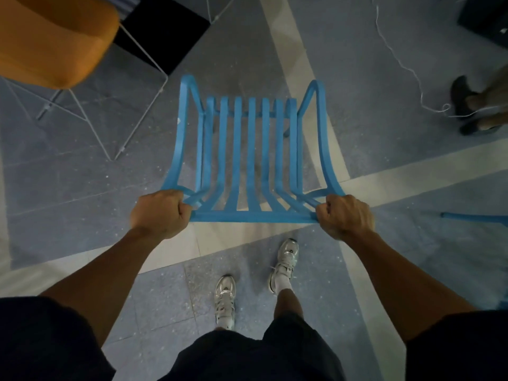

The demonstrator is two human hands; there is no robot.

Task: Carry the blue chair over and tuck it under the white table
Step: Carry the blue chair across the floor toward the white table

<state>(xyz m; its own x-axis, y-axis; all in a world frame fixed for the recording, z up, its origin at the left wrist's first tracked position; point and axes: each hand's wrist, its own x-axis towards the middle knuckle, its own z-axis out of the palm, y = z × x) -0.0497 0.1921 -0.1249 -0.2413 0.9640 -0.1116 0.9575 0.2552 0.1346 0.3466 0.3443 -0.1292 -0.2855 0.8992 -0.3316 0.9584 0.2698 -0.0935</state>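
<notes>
The blue chair (251,149), made of slats with curved side rails, fills the middle of the head view, seen from above and behind. My left hand (160,213) is closed around the left end of its top back rail. At the right end of the same rail my right hand (346,217) grips it. The seat slats stretch away from me over the grey-blue floor. My two feet in silver shoes stand just behind the chair. The white table is not in view.
An orange chair (52,39) on white wire legs stands at the upper left, close to the blue chair. Another person's dark shoes (467,105) and a white cord (406,67) lie at the upper right. A second blue bar (472,217) pokes in from the right edge.
</notes>
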